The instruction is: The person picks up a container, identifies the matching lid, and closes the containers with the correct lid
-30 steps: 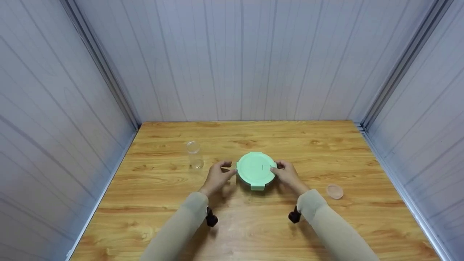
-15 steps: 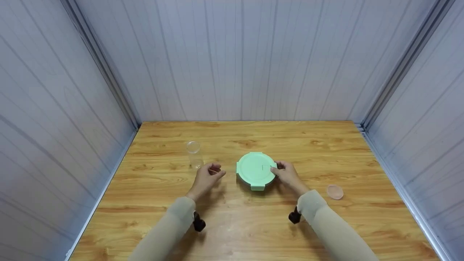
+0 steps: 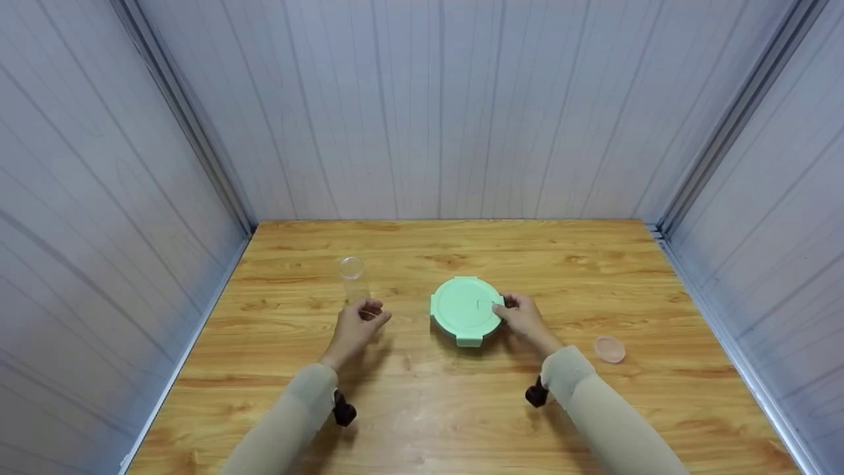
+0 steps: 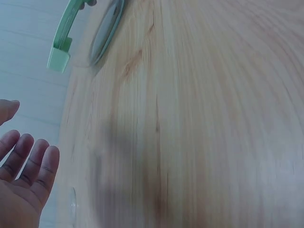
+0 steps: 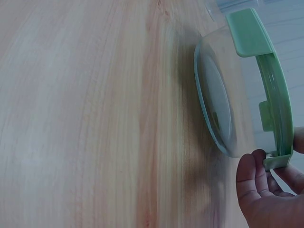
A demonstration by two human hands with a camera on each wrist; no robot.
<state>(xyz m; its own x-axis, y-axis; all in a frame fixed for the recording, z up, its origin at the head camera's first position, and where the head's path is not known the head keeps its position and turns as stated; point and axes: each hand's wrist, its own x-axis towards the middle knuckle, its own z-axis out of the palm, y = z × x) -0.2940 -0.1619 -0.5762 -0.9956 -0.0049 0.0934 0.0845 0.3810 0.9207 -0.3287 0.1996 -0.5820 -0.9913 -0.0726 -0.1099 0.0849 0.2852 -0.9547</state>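
A round glass food container (image 5: pixel 216 90) with a pale green lid (image 3: pixel 467 307) stands on the table, side flaps round the lid's rim. My right hand (image 3: pixel 526 321) is at its right side, thumb on top of the lid and fingers beneath the edge. In the right wrist view the fingers (image 5: pixel 247 175) pinch the flap there. My left hand (image 3: pixel 353 330) is apart from the container, fingers loosely bent with nothing in them. Just beyond it stands a clear glass (image 3: pixel 352 269), its lower part partly hidden by the hand; whether they touch I cannot tell.
A small round translucent pinkish disc (image 3: pixel 610 349) lies on the wooden table (image 3: pixel 448 422), right of the container. Pale panelled walls (image 3: pixel 435 112) enclose the table at the back and both sides.
My left hand has drawn away from the container's left side and moved left, toward the clear glass. The right hand and the container stay in place.
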